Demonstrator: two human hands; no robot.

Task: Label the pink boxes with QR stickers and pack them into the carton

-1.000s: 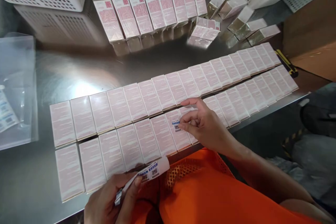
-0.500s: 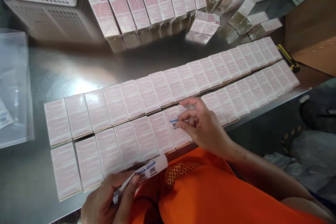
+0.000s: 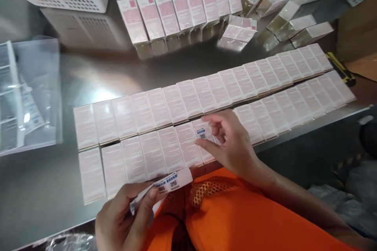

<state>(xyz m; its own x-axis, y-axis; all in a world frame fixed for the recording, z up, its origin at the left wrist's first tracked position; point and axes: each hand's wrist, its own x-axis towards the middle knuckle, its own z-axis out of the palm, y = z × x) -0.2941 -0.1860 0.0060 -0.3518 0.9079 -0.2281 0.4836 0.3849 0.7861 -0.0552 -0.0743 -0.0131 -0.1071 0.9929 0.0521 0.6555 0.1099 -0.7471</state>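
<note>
Two long rows of flat pink boxes (image 3: 165, 125) lie side by side on a shiny steel table (image 3: 44, 172). My right hand (image 3: 232, 145) hovers over the near row, fingers loosely curled, its fingertips next to a small blue-and-white sticker (image 3: 201, 133) on one box. My left hand (image 3: 123, 219) is low at the table's near edge and pinches a white backing strip (image 3: 167, 183) carrying more blue stickers. An orange garment fills the bottom of the view.
Pink boxes (image 3: 179, 11) stand upright in a row at the back, with several loose boxes (image 3: 282, 19) tumbled to their right. White perforated baskets (image 3: 76, 8) sit at the back left. A clear plastic bag (image 3: 26, 94) lies at the left. A yellow-black tool (image 3: 341, 68) rests at the right.
The view has shifted, so everything sits further right. My right fingers have loosened and lifted slightly from the sticker, which now lies on the box. The left hand still holds the strip.
</note>
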